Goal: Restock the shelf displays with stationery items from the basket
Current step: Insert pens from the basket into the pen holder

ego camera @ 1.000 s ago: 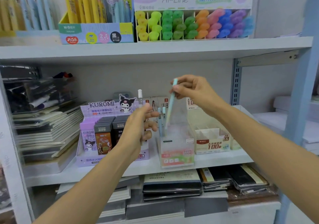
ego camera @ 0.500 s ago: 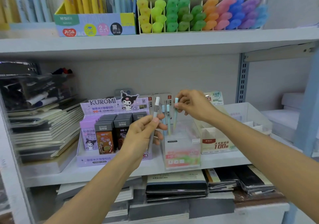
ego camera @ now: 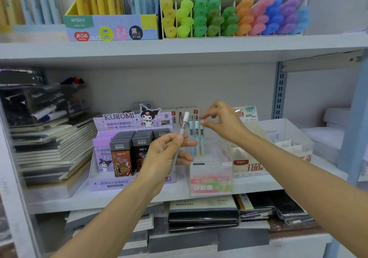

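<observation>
Head view: left hand (ego camera: 166,155) grips a grey pencil (ego camera: 183,126) — right hand (ego camera: 222,122) hovers loose-fingered over a clear box (ego camera: 211,180), its label blurred.

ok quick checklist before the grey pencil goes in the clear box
1. Left hand grips the grey pencil: ok.
2. Grey pencil cap up, like the three pencils in the box: ok.
3. Free room in the clear box: ok.
4. Right hand clear of the box opening: not ok, it hovers over the pencils.
5. Grey pencil belongs to this box's stock: cannot tell.
</observation>
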Motion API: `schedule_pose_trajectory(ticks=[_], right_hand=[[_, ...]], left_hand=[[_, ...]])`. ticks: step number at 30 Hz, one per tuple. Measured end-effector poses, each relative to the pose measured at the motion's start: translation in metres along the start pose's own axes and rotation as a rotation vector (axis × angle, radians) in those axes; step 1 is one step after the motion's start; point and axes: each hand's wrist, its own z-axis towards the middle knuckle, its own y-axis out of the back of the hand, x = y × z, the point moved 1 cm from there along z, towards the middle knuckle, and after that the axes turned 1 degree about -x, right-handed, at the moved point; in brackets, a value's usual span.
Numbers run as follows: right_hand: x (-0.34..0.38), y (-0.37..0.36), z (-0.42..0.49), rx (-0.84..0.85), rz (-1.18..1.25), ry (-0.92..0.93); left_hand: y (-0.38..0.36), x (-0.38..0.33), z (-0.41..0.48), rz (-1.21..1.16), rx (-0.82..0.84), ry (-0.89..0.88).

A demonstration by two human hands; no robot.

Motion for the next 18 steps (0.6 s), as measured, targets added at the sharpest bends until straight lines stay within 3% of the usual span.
schedule_pose_trajectory(ticks=[2,4,6,10,14,18], right_hand=[[0.008,0.011,-0.002,-0.003,0.177,-0.005],[0.019,0.020,-0.008,0.070,0.513,-0.038],[0.031,0.021,-0.015,0.152,0.693,-0.043],[0.043,0.027,-0.020,0.166,0.767,-0.001],[0.031,0.056,-0.013,0.023,0.830,-0.067],[0.009,0.070,-0.010,-0.119,0.664,-0.127]], left_hand=[[-0.002,-0.002,-0.002,-0.007,-0.017,-0.005],[-0.005,-0.004,-0.002,-0.013,-0.031,-0.008],[-0.010,-0.007,-0.003,-0.012,-0.035,-0.016],[-0.019,-0.013,-0.008,0.051,-0.052,-0.074],[-0.014,-0.012,-0.014,0.492,-0.146,-0.263],[-0.013,0.004,-0.025,0.896,-0.051,-0.522]])
